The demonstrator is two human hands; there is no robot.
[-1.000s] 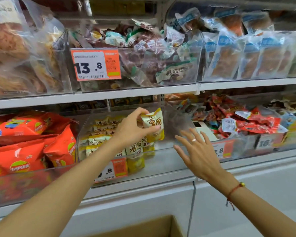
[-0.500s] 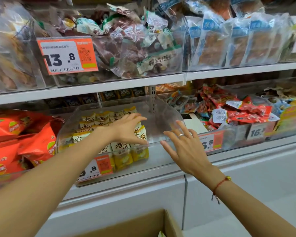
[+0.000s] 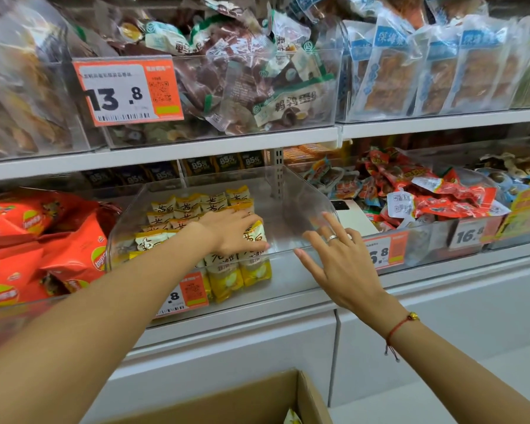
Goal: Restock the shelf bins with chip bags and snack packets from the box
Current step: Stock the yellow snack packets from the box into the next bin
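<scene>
Left hand (image 3: pixel 231 231) inside the clear bin (image 3: pixel 291 209) on the lower shelf (image 3: pixel 288 293), fingers laid flat over the front yellow snack packet (image 3: pixel 254 240) and pressing it against the rows of like packets filling the bin's left half. Right hand (image 3: pixel 338 261) just outside the bin's front right corner, released, fingers spread and holding nothing, a ring on one finger and a red cord at the wrist. Cardboard box (image 3: pixel 303 393) low in view below the shelf, one yellow packet corner (image 3: pixel 292 419) showing inside; orange chip bags (image 3: pixel 71 255) in the neighbouring bin to the left.
</scene>
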